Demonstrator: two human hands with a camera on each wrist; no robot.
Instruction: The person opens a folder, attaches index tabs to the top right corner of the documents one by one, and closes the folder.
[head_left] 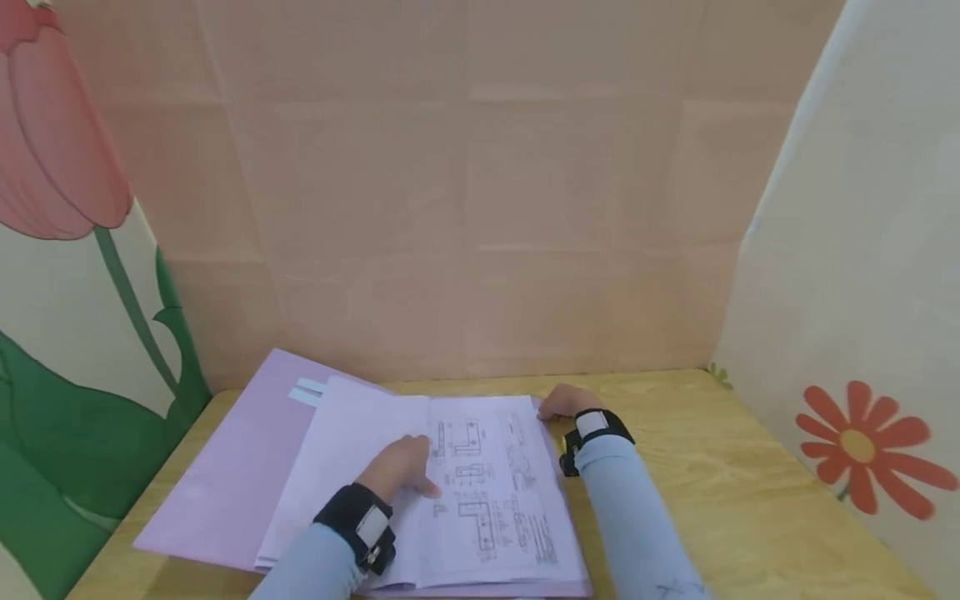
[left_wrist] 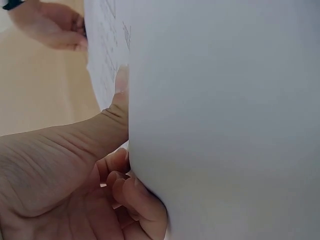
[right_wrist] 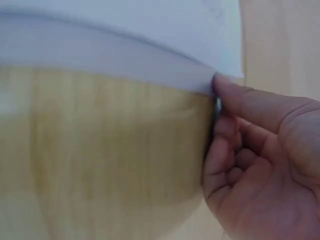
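Note:
A lavender folder (head_left: pixel 225 467) lies open on a wooden table, with printed pages (head_left: pixel 495 492) spread inside it. Line drawings cover the right-hand page; the left-hand page (head_left: pixel 360 450) looks blank. My left hand (head_left: pixel 401 467) rests near the fold. In the left wrist view its fingers (left_wrist: pixel 145 205) are curled with their backs against the white sheet (left_wrist: pixel 225 120), and its thumb lies toward the printed side. At the far right corner, my right hand (head_left: pixel 566 402) pinches the folder's edge (right_wrist: pixel 125 67) between thumb and curled fingers (right_wrist: pixel 225 150).
Bare wood of the table (head_left: pixel 675 467) extends to the right. A pinkish-beige sheet (head_left: pixel 465 208) stands behind it. Side panels carry a pink tulip (head_left: pixel 60 133) and a red flower (head_left: pixel 870 446). Pale strips (head_left: pixel 307 389) sit on the folder's left cover.

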